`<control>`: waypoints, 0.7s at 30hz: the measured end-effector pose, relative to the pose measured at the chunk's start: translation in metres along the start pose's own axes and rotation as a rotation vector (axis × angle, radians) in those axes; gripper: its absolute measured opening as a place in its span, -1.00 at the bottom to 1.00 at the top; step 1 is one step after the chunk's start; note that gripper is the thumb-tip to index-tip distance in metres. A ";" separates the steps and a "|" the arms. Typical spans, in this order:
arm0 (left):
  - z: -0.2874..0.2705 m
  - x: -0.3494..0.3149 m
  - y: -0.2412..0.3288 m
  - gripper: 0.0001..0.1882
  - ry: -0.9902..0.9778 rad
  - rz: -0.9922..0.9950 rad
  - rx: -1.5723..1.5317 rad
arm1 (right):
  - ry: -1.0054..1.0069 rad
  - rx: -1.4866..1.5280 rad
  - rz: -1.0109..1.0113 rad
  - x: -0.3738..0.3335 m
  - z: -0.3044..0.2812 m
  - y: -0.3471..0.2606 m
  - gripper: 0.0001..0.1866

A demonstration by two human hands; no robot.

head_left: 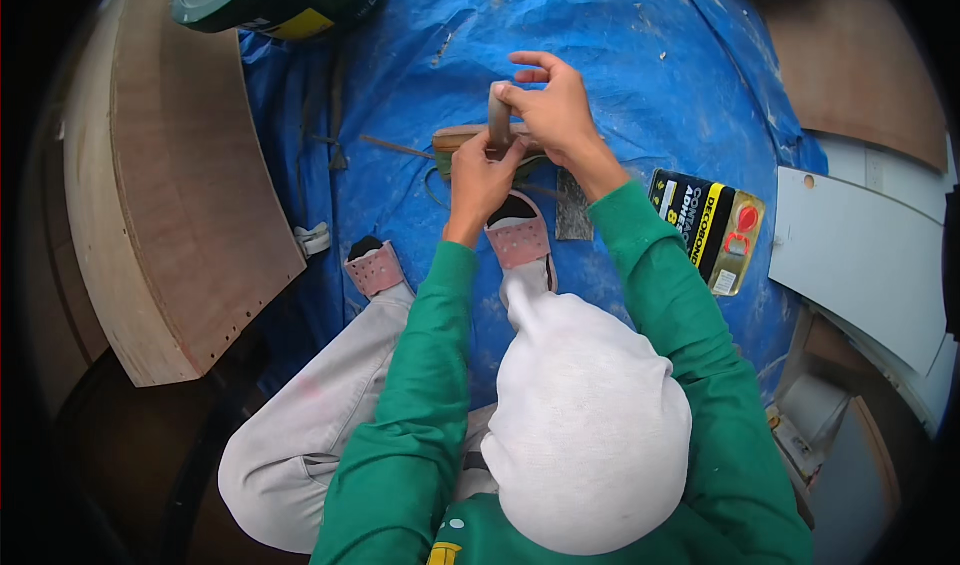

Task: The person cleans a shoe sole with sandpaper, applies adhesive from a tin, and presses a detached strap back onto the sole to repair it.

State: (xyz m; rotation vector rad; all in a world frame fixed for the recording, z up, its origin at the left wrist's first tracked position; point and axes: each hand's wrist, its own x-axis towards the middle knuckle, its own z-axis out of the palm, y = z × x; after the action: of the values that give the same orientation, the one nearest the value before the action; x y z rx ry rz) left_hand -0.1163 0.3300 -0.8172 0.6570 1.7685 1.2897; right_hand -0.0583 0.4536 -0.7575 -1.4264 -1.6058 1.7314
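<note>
Between left hand and right hand, a tan strip is held by both.

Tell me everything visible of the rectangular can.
The rectangular can looks metal: black face with a yellow band, golden end with a round red cap and white sticker. It rests, apparently upright, on the blue sheet, right of the right sleeve, untouched by the left hand or right hand.

Makeshift workshop; blue tarpaulin; plywood panels
</note>
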 end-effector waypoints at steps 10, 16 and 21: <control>-0.021 0.006 -0.046 -0.74 0.046 -0.369 -0.663 | 0.296 -0.082 0.172 -0.057 -0.101 0.105 -0.57; -0.020 -0.001 -0.061 -0.54 0.069 -0.406 -0.903 | 0.483 -0.453 0.264 -0.107 -0.079 0.223 -0.35; -0.019 -0.009 -0.063 -0.49 0.042 -0.392 -0.949 | 0.529 -0.751 0.187 -0.114 -0.051 0.226 -0.33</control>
State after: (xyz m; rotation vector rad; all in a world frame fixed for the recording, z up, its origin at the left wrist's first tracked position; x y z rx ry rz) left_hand -0.1247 0.2920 -0.8709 -0.2421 1.0296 1.6343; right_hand 0.1094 0.3247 -0.9053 -2.1890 -1.9145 0.6910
